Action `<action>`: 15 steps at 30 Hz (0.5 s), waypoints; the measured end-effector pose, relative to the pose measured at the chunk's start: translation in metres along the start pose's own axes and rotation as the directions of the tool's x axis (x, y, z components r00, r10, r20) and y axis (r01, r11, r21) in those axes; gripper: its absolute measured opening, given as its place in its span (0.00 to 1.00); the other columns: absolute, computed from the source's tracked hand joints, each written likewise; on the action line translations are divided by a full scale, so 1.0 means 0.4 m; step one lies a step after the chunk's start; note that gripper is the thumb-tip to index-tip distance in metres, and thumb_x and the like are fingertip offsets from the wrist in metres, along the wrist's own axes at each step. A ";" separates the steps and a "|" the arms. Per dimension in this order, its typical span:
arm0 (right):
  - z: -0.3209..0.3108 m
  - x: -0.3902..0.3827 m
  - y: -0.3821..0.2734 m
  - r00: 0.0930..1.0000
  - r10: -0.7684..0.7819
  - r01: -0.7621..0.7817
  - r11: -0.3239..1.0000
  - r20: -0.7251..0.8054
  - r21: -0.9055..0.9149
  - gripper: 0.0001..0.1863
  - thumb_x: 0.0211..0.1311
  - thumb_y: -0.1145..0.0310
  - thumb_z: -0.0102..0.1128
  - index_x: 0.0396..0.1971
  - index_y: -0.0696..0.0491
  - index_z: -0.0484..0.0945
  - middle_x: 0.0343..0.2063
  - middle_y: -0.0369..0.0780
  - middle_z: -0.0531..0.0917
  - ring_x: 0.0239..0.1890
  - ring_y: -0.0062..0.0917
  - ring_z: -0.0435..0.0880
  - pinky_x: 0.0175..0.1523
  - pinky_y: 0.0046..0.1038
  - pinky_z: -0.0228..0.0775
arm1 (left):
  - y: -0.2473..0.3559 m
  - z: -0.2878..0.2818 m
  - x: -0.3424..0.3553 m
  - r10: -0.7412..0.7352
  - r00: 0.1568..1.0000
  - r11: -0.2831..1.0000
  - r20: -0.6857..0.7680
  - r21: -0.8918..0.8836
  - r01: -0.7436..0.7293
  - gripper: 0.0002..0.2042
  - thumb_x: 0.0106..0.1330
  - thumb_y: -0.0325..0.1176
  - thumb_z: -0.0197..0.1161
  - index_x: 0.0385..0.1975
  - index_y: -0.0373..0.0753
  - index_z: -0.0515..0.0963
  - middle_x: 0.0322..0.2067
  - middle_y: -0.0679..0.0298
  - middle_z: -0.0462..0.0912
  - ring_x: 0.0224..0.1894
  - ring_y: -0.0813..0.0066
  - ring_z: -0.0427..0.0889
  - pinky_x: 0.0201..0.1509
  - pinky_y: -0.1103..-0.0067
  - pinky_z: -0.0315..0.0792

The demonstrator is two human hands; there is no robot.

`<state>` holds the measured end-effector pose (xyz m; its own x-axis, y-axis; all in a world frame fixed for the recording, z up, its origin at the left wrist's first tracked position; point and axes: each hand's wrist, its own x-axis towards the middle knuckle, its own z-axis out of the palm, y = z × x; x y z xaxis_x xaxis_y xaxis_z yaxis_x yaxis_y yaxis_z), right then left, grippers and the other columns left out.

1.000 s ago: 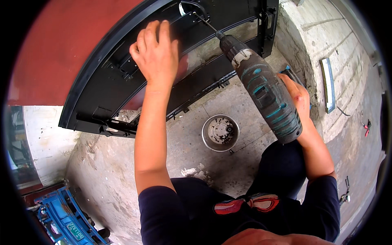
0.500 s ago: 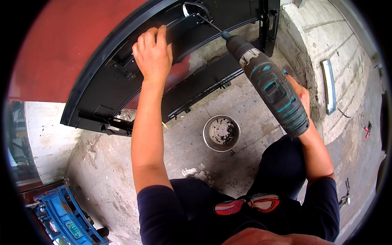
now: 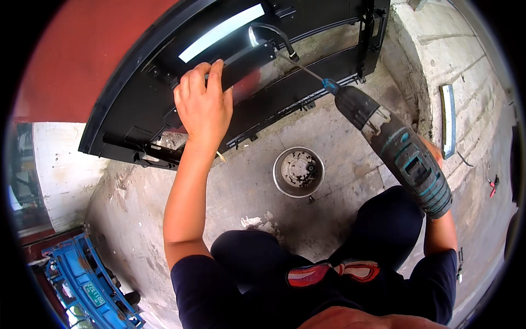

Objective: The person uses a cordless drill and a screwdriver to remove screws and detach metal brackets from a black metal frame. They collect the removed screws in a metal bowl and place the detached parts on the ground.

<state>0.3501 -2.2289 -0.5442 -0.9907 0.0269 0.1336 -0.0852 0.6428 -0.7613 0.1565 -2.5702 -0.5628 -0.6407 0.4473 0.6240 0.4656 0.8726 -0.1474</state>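
Left hand (image 3: 203, 107), in the head view, is closed on a black cover strip (image 3: 247, 64); right hand (image 3: 433, 151), mostly hidden, holds a power drill (image 3: 402, 145). Since the earlier frames, the strip has shifted nearer, exposing a pale band (image 3: 222, 34) on the black panel (image 3: 129, 107); judged loose. It extends right from the left hand, its end beside the drill bit (image 3: 307, 70).

Green number plate (image 3: 94, 294), pale digits, on blue vehicle (image 3: 76, 266)
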 end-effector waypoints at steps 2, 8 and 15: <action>-0.024 -0.026 0.058 0.987 0.090 -0.104 0.990 0.133 0.099 0.20 0.50 0.64 0.64 0.41 0.61 0.78 0.35 0.41 0.82 0.38 0.27 0.82 0.45 0.24 0.72 | -0.010 -0.010 -0.055 -0.005 0.999 1.000 0.050 -0.019 0.006 0.28 0.41 0.28 0.71 0.49 0.46 0.75 0.43 0.65 0.73 0.47 0.64 0.72 0.49 0.70 0.66; -0.039 -0.096 0.189 0.919 0.196 -0.298 0.914 0.342 0.275 0.27 0.67 0.51 0.42 0.42 0.63 0.77 0.41 0.44 0.81 0.44 0.32 0.79 0.56 0.30 0.67 | -0.013 0.040 -0.283 -0.004 0.976 0.994 0.217 -0.105 0.028 0.28 0.41 0.29 0.72 0.48 0.44 0.75 0.42 0.64 0.74 0.45 0.64 0.73 0.48 0.70 0.66; -0.055 -0.090 0.261 0.876 0.139 -0.286 0.921 0.462 0.264 0.27 0.68 0.51 0.40 0.42 0.62 0.77 0.43 0.46 0.80 0.46 0.35 0.78 0.58 0.34 0.64 | 0.004 0.060 -0.630 -0.153 0.849 0.919 0.505 -0.242 0.310 0.24 0.43 0.31 0.70 0.46 0.42 0.77 0.42 0.63 0.74 0.45 0.63 0.73 0.47 0.70 0.67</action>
<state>0.3792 -2.1459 -0.6145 -0.9285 -0.2412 -0.2822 0.1763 0.3823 -0.9070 0.3040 -2.6769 -0.7388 -0.9238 0.3453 0.1652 0.3775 0.8933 0.2438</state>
